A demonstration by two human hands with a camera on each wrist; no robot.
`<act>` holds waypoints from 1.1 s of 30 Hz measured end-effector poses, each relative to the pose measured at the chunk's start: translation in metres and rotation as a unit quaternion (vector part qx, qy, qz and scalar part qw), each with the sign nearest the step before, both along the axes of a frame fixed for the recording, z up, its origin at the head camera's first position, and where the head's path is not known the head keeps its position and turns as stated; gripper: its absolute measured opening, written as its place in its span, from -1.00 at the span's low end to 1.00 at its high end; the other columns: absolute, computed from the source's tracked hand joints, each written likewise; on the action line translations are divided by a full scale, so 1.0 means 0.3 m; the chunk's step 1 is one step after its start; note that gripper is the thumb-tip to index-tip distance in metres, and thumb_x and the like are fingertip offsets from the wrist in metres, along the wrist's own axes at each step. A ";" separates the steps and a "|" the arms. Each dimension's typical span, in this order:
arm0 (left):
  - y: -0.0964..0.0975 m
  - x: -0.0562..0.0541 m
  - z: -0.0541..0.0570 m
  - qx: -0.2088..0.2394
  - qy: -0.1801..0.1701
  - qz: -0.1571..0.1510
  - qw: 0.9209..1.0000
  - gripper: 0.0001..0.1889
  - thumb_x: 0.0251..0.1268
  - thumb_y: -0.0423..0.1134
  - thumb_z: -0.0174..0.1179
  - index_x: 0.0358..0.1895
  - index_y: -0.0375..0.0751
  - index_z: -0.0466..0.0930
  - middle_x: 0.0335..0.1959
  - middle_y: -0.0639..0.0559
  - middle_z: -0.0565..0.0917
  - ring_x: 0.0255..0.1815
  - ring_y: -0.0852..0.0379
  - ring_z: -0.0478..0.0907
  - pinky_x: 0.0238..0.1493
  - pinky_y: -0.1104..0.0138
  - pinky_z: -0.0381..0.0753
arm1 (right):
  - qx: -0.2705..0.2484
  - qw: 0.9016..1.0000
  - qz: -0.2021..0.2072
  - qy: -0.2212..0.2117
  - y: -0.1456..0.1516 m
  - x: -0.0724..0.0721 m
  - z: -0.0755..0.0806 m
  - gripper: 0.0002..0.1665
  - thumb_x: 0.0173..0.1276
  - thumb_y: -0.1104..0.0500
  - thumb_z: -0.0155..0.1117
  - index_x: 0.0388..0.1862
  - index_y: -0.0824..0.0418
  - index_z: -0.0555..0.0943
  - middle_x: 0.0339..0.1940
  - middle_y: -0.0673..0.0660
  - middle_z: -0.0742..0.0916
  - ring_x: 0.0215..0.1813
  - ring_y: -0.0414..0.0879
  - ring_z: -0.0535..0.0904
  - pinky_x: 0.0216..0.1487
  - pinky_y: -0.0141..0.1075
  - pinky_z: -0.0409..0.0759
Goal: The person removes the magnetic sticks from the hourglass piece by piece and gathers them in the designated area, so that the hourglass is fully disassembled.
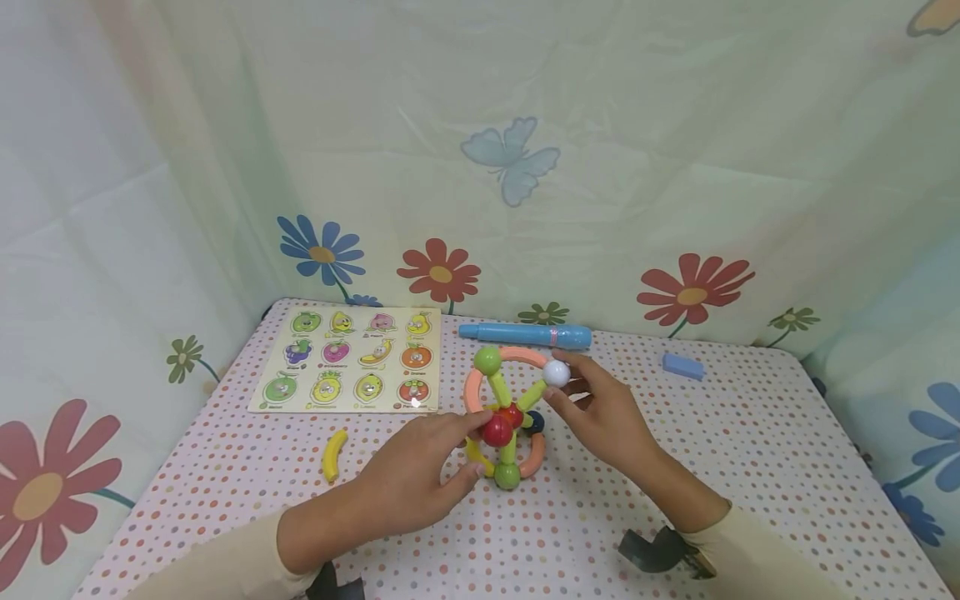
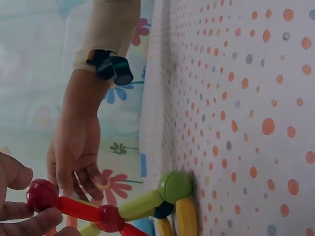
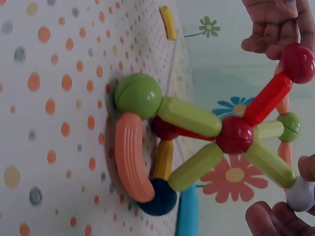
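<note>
A magnetic ball-and-rod toy (image 1: 507,454) stands on the table between both hands, with green and red rods, coloured balls and curved orange and yellow pieces. My right hand (image 1: 611,417) pinches its white ball (image 1: 556,373) between thumb and fingers. The left hand (image 1: 408,475) touches the front red ball (image 1: 497,430) with an extended index finger, its thumb held apart below. In the right wrist view, green rods (image 3: 194,167) and a red rod (image 3: 268,100) meet at the central red ball (image 3: 235,134). A dark blue ball (image 3: 158,197) sits low on the frame.
A fruit puzzle board (image 1: 345,358) lies at the back left. In front of it is a yellow banana piece (image 1: 334,455). Behind the toy lies a blue tube (image 1: 525,335), and a small blue block (image 1: 682,367) is at the right. A flowered curtain (image 1: 585,233) surrounds the dotted table (image 1: 480,550).
</note>
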State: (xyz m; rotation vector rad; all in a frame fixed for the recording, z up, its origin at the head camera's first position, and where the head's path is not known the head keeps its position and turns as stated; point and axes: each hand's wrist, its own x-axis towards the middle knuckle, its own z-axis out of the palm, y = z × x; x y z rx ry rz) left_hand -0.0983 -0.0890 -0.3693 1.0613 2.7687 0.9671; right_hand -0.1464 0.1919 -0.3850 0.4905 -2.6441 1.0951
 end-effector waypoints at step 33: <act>0.131 -0.399 0.087 -0.031 -0.133 -0.085 0.987 -0.76 0.50 -0.20 0.16 0.12 -0.08 0.62 -0.03 0.13 0.66 -0.32 0.15 0.57 -0.29 0.27 0.59 | -0.219 0.970 0.005 -0.101 -0.046 -0.008 -0.025 -0.36 0.42 0.40 0.33 0.43 0.39 0.36 0.21 0.38 0.58 0.24 0.20 0.62 0.06 -0.27 0.66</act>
